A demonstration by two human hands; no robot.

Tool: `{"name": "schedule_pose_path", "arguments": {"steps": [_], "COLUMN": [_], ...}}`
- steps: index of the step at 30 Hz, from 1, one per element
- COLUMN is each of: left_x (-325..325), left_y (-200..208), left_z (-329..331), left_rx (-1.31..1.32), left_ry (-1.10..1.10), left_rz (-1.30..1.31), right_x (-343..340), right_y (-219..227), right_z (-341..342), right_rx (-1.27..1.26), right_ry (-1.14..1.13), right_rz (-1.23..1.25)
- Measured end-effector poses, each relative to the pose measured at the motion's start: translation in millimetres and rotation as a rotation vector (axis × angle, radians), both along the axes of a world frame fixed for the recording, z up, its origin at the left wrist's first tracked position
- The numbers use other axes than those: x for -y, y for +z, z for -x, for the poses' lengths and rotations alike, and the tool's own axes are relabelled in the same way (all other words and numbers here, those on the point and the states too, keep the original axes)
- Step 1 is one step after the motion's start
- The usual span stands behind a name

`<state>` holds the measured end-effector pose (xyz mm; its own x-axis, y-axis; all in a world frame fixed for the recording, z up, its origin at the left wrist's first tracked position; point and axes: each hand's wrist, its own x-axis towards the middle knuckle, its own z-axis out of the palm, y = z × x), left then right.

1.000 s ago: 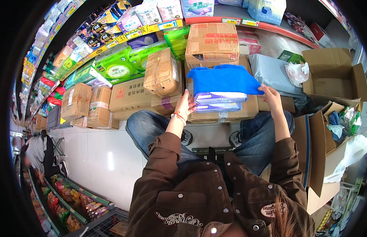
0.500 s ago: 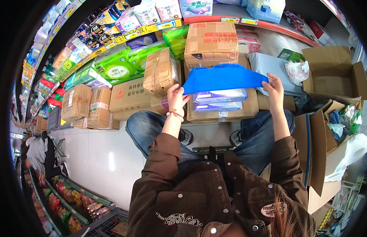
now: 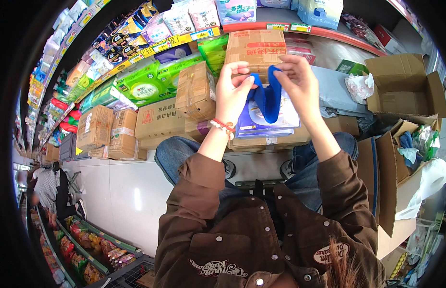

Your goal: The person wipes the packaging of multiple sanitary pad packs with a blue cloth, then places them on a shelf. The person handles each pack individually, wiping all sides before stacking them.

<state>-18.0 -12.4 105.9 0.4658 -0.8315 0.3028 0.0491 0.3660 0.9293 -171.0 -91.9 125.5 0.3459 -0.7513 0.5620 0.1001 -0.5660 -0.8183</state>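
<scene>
A bright blue cloth band hangs in a U between my hands, its middle sagging. My left hand pinches one end between thumb and fingers, and a red-and-white beaded bracelet circles that wrist. The other end is pinched in my right hand, close beside the left one. Under the band lie stacked blue-and-white plastic packs, partly hidden by it and by my hands. They rest on a flat cardboard box in front of my knees.
Behind my hands stands a taped cardboard box. An opened carton sits at the far right, above another carton with crumpled plastic. Green packs and smaller boxes line the left. A person crouches farther left.
My hands have come together and upward from far apart. The blue band, stretched flat and wide before, now droops in a narrow loop, baring more of the packs.
</scene>
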Motion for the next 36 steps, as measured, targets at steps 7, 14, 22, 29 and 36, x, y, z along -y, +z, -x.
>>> {"name": "schedule_pose_path", "arguments": {"steps": [7,14,22,29,36], "left_x": [9.9,6.8,10.8,18.6,11.2], "left_y": [6.2,9.8,6.9,38.3,64.6], "left_z": [16.5,20.0,18.5,11.4,-6.9], "left_rx": [-0.072,-0.03,0.332,0.585,0.48], "left_ry": [-0.064,-0.086,-0.021,0.118,0.221], "left_rz": [-0.041,-0.031,0.034,0.125,0.196], "right_x": [-9.8,-14.7,-15.0,-26.7,-21.5], "right_y": [-6.3,-8.1,-5.4,-16.4,-14.4], "right_z": [-5.5,-0.3,0.5,3.0,36.9], "right_rx": [-0.078,-0.177,-0.218,-0.335,-0.335], "right_ry": [-0.051,-0.051,-0.077,-0.161,-0.192], "right_rz": [0.05,0.191,0.284,0.286,0.37]}}
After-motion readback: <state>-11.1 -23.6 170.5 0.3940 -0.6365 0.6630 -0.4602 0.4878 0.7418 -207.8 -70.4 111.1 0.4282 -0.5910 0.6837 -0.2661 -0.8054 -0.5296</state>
